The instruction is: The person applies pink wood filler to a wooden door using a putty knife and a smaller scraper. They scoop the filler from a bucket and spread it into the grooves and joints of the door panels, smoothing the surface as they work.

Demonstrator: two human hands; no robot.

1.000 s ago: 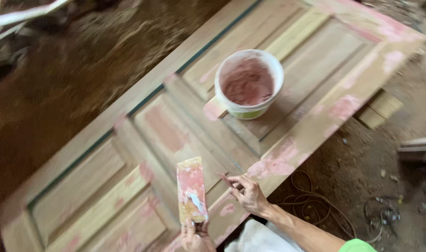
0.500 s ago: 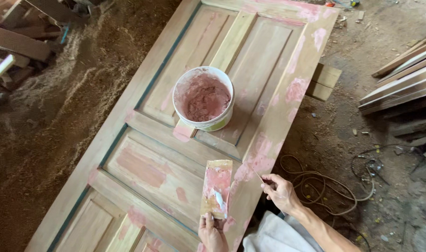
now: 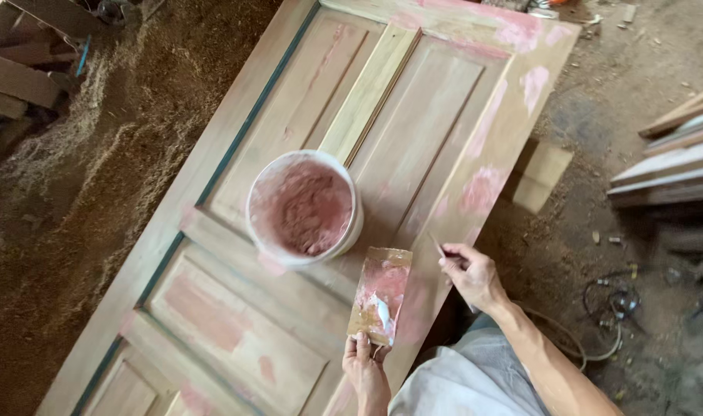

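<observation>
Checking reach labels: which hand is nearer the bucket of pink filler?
Left. The left hand sits below the bucket, gripping the lower end of a smeared board that reaches up close to it. The right hand is farther off to the right, pinching a thin blade.

Soft, even daylight, moderately bright; no glare. Weak shadow under white plastic bucket of pink filler (image 3: pixel 304 208). Slight motion blur throughout. Left sawdust-strewn dirt floor (image 3: pixel 66 192) dimmer, smeared; right edge darker, out of focus.
</observation>
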